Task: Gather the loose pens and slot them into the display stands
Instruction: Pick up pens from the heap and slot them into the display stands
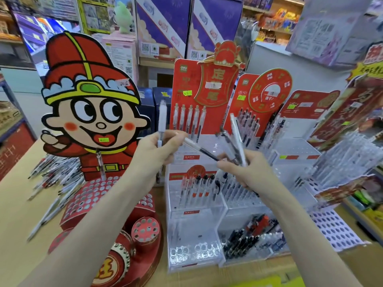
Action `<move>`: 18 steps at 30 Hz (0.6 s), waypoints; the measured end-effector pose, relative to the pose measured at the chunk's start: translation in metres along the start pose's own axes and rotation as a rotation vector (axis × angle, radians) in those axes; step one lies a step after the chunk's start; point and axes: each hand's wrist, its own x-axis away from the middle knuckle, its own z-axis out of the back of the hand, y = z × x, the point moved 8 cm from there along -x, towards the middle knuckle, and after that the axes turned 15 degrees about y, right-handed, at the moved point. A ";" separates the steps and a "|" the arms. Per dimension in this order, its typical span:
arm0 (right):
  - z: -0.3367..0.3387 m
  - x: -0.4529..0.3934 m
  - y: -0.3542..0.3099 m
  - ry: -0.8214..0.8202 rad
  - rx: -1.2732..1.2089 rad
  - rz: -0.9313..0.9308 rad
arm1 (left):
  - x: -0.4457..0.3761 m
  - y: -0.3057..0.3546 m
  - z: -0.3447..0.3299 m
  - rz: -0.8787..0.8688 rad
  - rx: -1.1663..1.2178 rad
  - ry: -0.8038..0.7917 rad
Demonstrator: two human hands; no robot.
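While our left hand [160,147] pinches one upright pen [162,119] mid-frame, our right hand's [246,169] fingers [224,167] grip several pens [236,139]. Below them stand clear display stands [194,230].

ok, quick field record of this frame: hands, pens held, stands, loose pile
left hand: grips one upright white pen and the end of a slanted pen
right hand: holds a bunch of pens fanned upward
clear stand: partly filled, many holes free
red cartoon stand: most holes free
loose pens: piled on the table, left of the cartoon stand
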 end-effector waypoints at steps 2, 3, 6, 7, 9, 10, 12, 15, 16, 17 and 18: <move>-0.011 0.002 -0.007 -0.059 0.061 0.054 | -0.001 0.007 0.001 0.000 0.033 0.007; -0.014 0.003 -0.008 -0.070 0.081 0.062 | -0.001 0.009 0.001 0.004 0.050 0.001; -0.016 0.006 -0.001 -0.104 0.029 -0.022 | 0.005 0.012 -0.004 0.024 0.097 -0.088; -0.019 0.009 0.001 -0.142 0.022 -0.045 | 0.008 0.012 -0.006 0.020 0.093 -0.111; -0.023 0.012 0.003 -0.196 0.049 -0.033 | 0.010 0.010 -0.004 0.007 0.064 -0.102; -0.024 0.012 0.000 -0.183 0.043 -0.001 | 0.009 0.009 -0.002 0.004 0.038 -0.079; -0.021 0.008 -0.013 -0.097 -0.052 0.067 | 0.007 0.006 -0.001 -0.005 -0.026 -0.022; -0.027 0.002 -0.035 -0.050 -0.125 0.171 | 0.004 0.005 -0.009 -0.029 -0.076 0.016; -0.031 0.000 -0.041 -0.051 -0.075 0.229 | 0.003 0.004 -0.011 -0.039 -0.100 0.033; -0.035 -0.002 -0.045 -0.048 -0.016 0.285 | 0.001 0.002 -0.011 -0.045 -0.124 0.052; -0.037 -0.004 -0.048 -0.031 0.027 0.323 | -0.002 0.001 -0.011 -0.053 -0.143 0.065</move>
